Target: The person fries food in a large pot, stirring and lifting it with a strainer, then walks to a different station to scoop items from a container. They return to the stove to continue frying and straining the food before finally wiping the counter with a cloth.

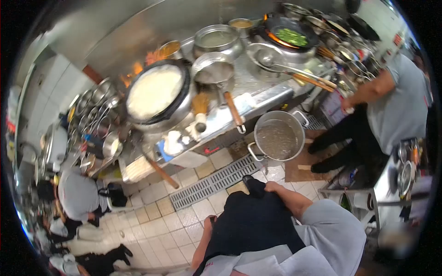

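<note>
Hands apart: left hand [210, 223] beside apron [255, 221], right hand [272, 187] against its edge; cannot tell whether either grips cloth. Two-handled pot [278, 118] ahead, beside drain grate [214, 184], likely set low for its bulk, handles outward for lifting.

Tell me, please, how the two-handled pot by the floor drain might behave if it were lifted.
The pot is probably heavy, being wide and holding murky liquid, which would likely slosh if tilted. Its metal wall looks stiff, so it should hardly flex.
</note>
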The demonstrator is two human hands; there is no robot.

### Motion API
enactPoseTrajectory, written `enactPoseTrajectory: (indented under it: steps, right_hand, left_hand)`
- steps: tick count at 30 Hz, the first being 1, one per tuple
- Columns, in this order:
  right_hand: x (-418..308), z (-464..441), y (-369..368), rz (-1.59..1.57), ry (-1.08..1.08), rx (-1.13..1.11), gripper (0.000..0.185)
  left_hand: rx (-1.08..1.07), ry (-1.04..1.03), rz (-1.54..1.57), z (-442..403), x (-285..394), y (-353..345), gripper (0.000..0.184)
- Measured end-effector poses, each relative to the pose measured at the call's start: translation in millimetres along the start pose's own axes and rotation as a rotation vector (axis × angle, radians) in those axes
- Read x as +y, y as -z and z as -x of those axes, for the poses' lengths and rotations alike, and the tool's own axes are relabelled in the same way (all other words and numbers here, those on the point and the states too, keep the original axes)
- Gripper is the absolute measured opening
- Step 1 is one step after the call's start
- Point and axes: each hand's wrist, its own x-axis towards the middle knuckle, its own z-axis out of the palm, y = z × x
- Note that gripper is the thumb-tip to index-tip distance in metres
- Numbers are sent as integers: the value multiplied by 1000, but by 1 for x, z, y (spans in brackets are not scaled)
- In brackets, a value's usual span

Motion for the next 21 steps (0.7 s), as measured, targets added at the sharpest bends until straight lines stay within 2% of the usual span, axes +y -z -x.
enactPoseTrajectory:
  steps: [1,2,5,7,9,11,13,15,16,19,20,21]
  right_hand:
    - [-6,5,0,-74,-86,132,52]
    - [-14,12,5,-153,-176,266,50]
    - [-73,52,69,-536,-14,493,44]
    - [-101,58,110,-823,89,558,53]
    - [-124,51,153,-750,203,914,51]
    - [-169,74,215,-861,330,1132,49]
    - [-175,43,250,-784,309,1262,48]
    - [-182,25,273,-519,230,1368,50]
    - [-183,13,279,-519,207,1316,52]
    - [-180,-6,287,-590,333,1086,57]
    - [-174,-28,284,-490,361,1190,59]
    - [-179,-28,288,-464,275,1139,59]
  left_hand:
    - [-5,-44,13,-1,0,1,27]
    - [-1,5,-43,0,1,0,27]
    - [-44,142,-173,3,15,2,27]
    - [-121,217,-212,16,42,13,28]
    - [-96,236,-262,20,28,11,28]
    - [-81,234,-307,24,21,10,27]
    - [-72,212,-348,28,20,11,24]
    - [-7,190,-322,27,13,9,22]
    - [30,179,-307,26,12,9,22]
    - [78,194,-266,29,20,9,22]
    - [91,220,-228,33,26,10,22]
    - [100,246,-191,38,33,10,21]
